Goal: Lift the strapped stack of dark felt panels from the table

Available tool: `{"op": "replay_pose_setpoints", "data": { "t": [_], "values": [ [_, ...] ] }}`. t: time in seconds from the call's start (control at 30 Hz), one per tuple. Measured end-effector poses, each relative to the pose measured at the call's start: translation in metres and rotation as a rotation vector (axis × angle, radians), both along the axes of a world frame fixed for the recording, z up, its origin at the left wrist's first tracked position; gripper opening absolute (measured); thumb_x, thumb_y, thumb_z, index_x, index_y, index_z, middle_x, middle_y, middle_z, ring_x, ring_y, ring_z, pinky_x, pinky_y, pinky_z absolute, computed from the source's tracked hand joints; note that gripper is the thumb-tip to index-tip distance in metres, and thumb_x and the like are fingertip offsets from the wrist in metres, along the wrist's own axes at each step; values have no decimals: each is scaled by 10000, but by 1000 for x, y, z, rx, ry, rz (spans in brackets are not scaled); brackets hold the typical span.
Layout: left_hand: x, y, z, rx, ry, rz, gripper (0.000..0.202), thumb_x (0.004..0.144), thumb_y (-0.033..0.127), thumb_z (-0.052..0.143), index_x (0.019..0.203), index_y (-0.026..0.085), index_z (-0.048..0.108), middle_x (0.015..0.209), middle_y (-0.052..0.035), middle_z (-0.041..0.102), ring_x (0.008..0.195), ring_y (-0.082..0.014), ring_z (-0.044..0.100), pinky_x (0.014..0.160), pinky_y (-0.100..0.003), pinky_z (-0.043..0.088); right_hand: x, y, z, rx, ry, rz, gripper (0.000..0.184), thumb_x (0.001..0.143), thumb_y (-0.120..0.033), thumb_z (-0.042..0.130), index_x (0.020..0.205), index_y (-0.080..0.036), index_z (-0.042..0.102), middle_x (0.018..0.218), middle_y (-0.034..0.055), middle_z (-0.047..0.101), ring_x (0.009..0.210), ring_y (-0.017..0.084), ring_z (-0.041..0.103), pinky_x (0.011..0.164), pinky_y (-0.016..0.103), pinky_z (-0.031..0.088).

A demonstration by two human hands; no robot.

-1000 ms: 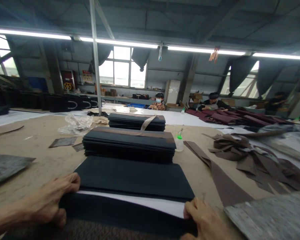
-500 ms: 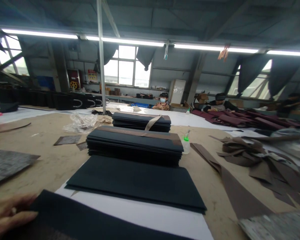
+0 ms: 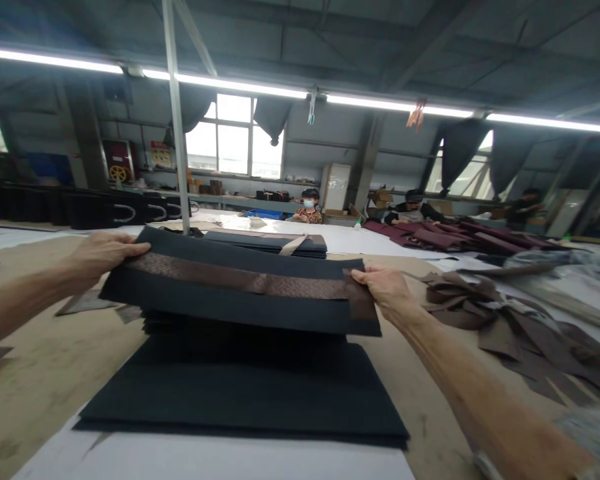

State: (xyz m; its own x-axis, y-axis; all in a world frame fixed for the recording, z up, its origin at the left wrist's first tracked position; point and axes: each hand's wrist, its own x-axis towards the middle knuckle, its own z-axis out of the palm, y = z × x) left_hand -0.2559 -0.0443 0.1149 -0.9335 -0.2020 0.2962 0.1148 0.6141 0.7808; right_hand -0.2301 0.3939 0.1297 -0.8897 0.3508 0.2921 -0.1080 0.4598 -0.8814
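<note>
Between my two hands is a dark navy fabric panel (image 3: 230, 311) with a patterned brown strip running along it and a brown patch at its right end. My left hand (image 3: 100, 255) pinches the upper left corner. At the upper right end, my right hand (image 3: 386, 288) grips the panel's edge. The panel is raised over a stack of dark panels (image 3: 153, 325), which it mostly hides. Nearer to me, a low pile of plain dark panels (image 3: 240, 393) lies on white paper (image 3: 220, 460).
Behind the held panel sits another dark stack (image 3: 310, 245) with a pale strip on top. Brown fabric strips (image 3: 515, 327) lie heaped at right, maroon pieces (image 3: 445, 237) farther back. A metal pole (image 3: 177, 120) rises at left. People sit across the table.
The panel has risen from the lower left foreground and moved forward above the stack. My right hand has come into view, holding its right end. The view has shifted slightly right.
</note>
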Motion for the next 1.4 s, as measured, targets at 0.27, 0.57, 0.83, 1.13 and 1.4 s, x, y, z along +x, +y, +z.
{"op": "replay_pose_setpoints", "data": {
  "t": [0.27,0.57,0.83,1.13,1.4],
  "values": [
    [-88,6,-31,-278,-166,151,283,874,378,521,853,100,569,729,-5,550,625,-116,531,577,-244,451,-81,13,-15,496,-204,-155,210,854,-340,572,855,-130,583,880,21,588,812,143,566,740,326,489],
    [-102,-5,-45,-635,-124,114,365,882,451,467,825,106,570,761,-17,534,692,-143,516,653,-285,434,-90,16,-23,767,-288,-191,240,864,-373,550,904,-139,587,920,33,592,879,162,562,785,358,476],
    [-103,-5,-48,-730,-3,128,508,847,572,415,849,102,607,739,-23,571,613,-128,479,620,-260,389,-91,17,-24,827,-303,-212,252,874,-378,532,918,-135,583,949,43,588,887,162,561,788,360,475],
    [-89,8,-40,-741,-33,203,687,767,646,401,989,29,606,827,-93,598,665,-181,502,642,-368,462,-75,15,-22,763,-241,-275,323,880,-447,499,911,-134,576,850,25,589,793,146,568,748,340,472],
    [13,43,-62,-720,343,156,555,828,563,351,1192,160,467,1139,-67,513,944,-253,530,869,-454,435,49,36,-56,862,-141,-120,140,849,-222,465,749,-172,548,681,-4,553,619,138,495,624,296,384]
  ]
}}
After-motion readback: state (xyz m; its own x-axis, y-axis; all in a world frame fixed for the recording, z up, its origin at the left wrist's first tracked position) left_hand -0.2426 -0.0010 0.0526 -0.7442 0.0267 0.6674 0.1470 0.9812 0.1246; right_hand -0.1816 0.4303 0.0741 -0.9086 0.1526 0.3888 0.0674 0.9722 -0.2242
